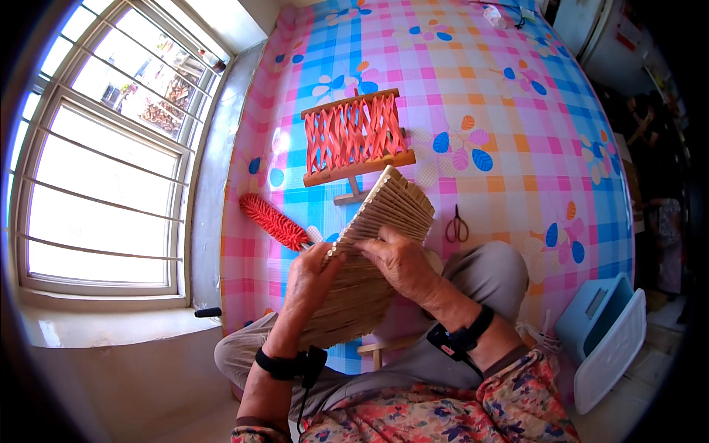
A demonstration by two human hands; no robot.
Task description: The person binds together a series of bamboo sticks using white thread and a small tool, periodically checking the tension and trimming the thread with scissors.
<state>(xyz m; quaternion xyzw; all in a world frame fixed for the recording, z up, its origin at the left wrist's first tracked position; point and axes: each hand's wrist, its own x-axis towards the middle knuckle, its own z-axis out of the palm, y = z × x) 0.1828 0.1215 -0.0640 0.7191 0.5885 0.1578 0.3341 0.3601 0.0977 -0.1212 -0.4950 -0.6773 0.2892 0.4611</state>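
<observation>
A tan panel of stalks (pixel 348 306), bound side by side with their cut ends along the upper edge, is tilted up over my lap. My left hand (pixel 314 277) grips its left edge, thumb on the near face and the other fingers mostly hidden. On the same face, just below the row of stalk ends, my right hand (pixel 399 260) is closed with its fingertips pinching the stalks. Beyond the panel stands a wooden reel frame (pixel 360 170) wound with crisscrossed red ribbon (pixel 354 136). Left of my hands lies a red fluffy duster (pixel 275 221).
Dark-handled scissors (pixel 457 225) lie right of the panel on the checked, flowered sheet (pixel 502 184). A blue plastic box (pixel 591 314) with a white lid (pixel 611 354) stands at the lower right. A barred window (pixel 103 184) and sill border the left. Part of a small wooden stand (pixel 378 354) shows between my legs.
</observation>
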